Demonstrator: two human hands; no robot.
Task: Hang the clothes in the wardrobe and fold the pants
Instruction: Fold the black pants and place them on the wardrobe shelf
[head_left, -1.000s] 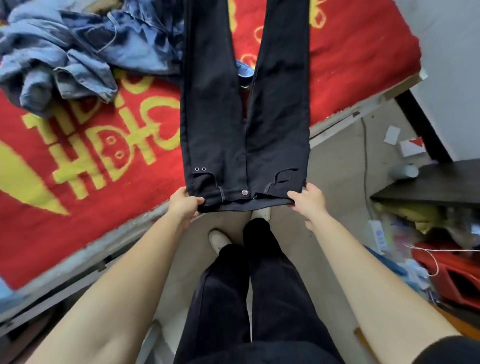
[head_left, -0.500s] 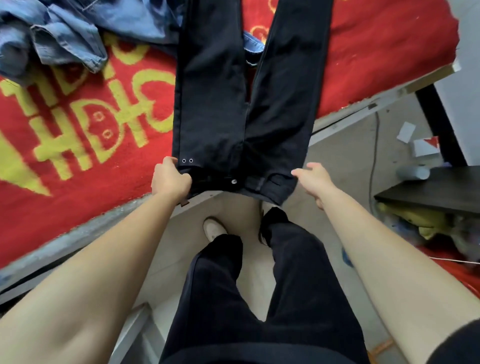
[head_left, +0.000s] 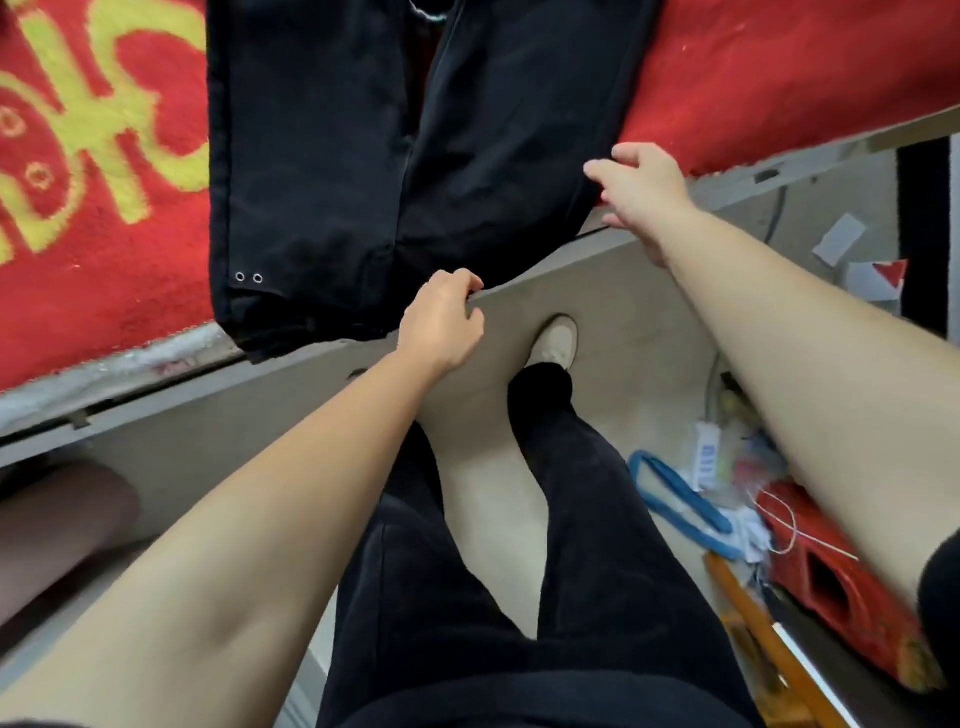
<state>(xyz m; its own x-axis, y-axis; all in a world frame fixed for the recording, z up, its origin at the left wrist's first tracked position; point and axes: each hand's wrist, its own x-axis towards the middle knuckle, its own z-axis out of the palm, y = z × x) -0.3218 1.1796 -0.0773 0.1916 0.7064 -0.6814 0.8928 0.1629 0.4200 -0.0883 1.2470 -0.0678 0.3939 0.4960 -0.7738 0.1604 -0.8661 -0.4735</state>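
Note:
Black pants (head_left: 363, 156) lie flat on the red blanket (head_left: 104, 291), legs pointing away and the waistband at the bed's near edge. Two small metal rivets show near the waistband's left corner. My left hand (head_left: 441, 325) is at the middle of the waistband, fingers curled over its hem. Over at the hip edge on the right, my right hand (head_left: 639, 195) touches the cloth with its fingers spread and straight. The lower legs of the pants run out of view at the top.
The grey bed frame (head_left: 156, 410) runs diagonally below the blanket. My own legs in black trousers and a beige shoe (head_left: 556, 340) stand on the floor. Clutter lies at the right: a blue strap (head_left: 670, 501), a red crate (head_left: 831, 582), paper scraps (head_left: 839, 239).
The pants have gone from held up by the waistband to lying on the bed. My left hand slid from the left corner to the waistband's middle. My right hand let go and opened.

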